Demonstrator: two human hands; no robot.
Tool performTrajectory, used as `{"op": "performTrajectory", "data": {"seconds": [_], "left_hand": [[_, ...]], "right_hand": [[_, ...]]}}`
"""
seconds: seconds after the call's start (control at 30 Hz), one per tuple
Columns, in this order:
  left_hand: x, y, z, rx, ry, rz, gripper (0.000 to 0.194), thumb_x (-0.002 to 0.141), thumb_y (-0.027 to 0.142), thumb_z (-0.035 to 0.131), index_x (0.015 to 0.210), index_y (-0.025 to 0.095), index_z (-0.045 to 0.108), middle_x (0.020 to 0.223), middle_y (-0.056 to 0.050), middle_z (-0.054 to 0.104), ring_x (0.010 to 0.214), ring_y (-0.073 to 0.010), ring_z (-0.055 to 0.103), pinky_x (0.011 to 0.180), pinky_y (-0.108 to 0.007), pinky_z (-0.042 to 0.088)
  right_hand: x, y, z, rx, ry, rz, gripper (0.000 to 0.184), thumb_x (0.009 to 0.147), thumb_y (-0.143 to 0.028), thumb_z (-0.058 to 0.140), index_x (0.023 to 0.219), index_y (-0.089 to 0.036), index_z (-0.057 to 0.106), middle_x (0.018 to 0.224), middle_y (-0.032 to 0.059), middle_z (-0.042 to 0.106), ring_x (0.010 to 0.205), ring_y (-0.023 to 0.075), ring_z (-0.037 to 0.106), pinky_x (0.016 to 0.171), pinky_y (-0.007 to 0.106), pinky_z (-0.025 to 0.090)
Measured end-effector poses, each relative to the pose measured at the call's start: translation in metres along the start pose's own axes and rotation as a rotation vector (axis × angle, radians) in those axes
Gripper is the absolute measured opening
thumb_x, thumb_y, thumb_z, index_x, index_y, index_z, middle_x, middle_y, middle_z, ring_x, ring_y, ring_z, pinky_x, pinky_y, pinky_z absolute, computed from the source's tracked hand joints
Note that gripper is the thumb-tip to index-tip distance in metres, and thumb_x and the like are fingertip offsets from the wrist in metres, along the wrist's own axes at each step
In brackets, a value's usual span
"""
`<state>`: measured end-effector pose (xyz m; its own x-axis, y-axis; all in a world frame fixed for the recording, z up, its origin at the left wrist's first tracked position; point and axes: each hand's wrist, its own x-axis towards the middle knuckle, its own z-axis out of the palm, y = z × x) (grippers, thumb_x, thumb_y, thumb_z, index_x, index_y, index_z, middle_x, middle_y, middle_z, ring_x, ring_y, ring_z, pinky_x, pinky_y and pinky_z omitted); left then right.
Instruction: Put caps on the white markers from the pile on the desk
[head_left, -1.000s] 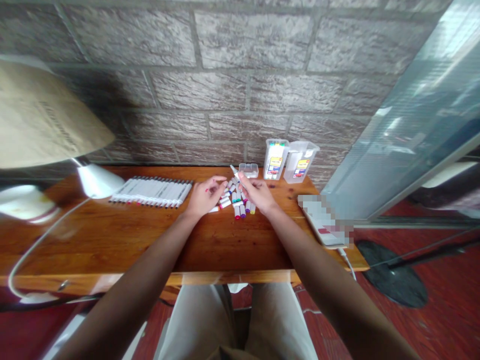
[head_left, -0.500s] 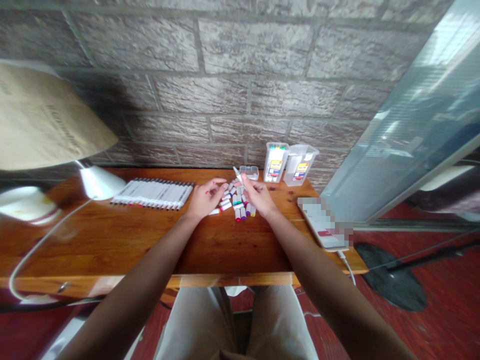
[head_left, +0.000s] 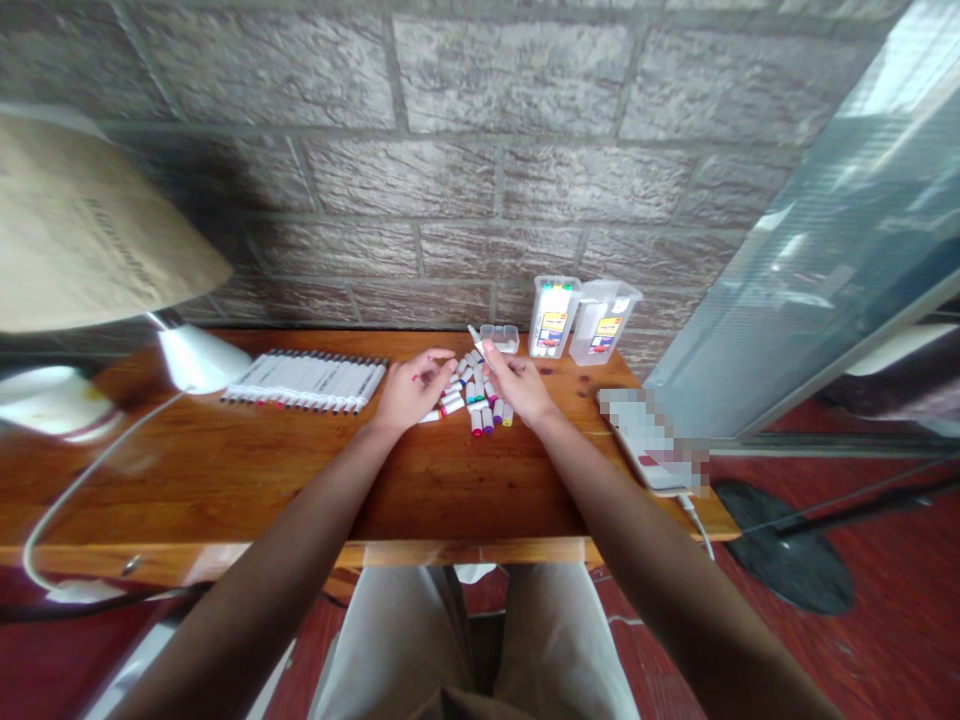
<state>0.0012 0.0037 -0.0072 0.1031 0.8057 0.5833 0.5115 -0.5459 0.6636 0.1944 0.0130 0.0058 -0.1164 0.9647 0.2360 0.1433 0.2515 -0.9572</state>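
My right hand [head_left: 519, 388] is closed on a white marker [head_left: 478, 338], whose pale tip points up and away past the thumb. To its left, my left hand [head_left: 412, 388] is curved, thumb and forefinger apart, with red marks on its back. I see nothing between those two fingers; the other fingers are partly hidden. Between and below the hands lies a loose heap of marker caps [head_left: 478, 419], short and white-grey with coloured ends in red, purple, teal and yellow. A small clear plastic lid or tray [head_left: 508, 340] lies just behind the heap.
Several white markers [head_left: 307, 380] lie side by side left of my hands. Two clear plastic boxes [head_left: 553, 318] stand at the back right. A lamp [head_left: 199, 355], a white cup [head_left: 56, 400] and a plugged-in device [head_left: 649, 440], partly pixelated, rest on the wooden desk [head_left: 465, 500].
The view has tipped down slightly. My right hand still holds the marker, and my left hand's forefinger looks a little straighter. The heap looks much the same.
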Motion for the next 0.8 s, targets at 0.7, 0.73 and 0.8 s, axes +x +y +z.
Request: {"op": "performTrajectory", "data": {"seconds": [0.7, 0.73, 0.8], "left_hand": [[0.0003, 0.0022, -0.0016, 0.005, 0.002, -0.016, 0.038, 0.091, 0.049, 0.056, 0.109, 0.018, 0.068, 0.071, -0.003, 0.073, 0.061, -0.0148, 0.065, 0.062, -0.024, 0.05], [0.0002, 0.0023, -0.0017, 0.006, 0.0, -0.019, 0.037, 0.091, 0.049, 0.056, 0.109, 0.018, 0.068, 0.07, -0.003, 0.073, 0.061, -0.0148, 0.065, 0.062, -0.024, 0.05], [0.0001, 0.0022, -0.0016, 0.014, -0.004, -0.018, 0.037, 0.09, 0.048, 0.057, 0.108, 0.018, 0.069, 0.07, -0.003, 0.073, 0.061, -0.0149, 0.065, 0.061, -0.024, 0.049]], "right_hand": [[0.0012, 0.0044, 0.0019, 0.018, -0.041, -0.127, 0.053, 0.085, -0.07, 0.051, 0.085, -0.02, 0.07, 0.058, -0.0046, 0.047, 0.054, 0.0101, 0.041, 0.053, 0.023, 0.035], [0.0007, 0.0032, 0.0019, 0.019, -0.04, -0.125, 0.053, 0.086, -0.069, 0.05, 0.087, -0.02, 0.071, 0.059, -0.0041, 0.049, 0.055, 0.0104, 0.043, 0.055, 0.023, 0.036], [-0.0002, 0.0003, 0.0017, 0.014, -0.032, -0.128, 0.054, 0.087, -0.069, 0.049, 0.092, -0.02, 0.073, 0.063, -0.0024, 0.055, 0.059, 0.0115, 0.048, 0.058, 0.023, 0.039]]}}
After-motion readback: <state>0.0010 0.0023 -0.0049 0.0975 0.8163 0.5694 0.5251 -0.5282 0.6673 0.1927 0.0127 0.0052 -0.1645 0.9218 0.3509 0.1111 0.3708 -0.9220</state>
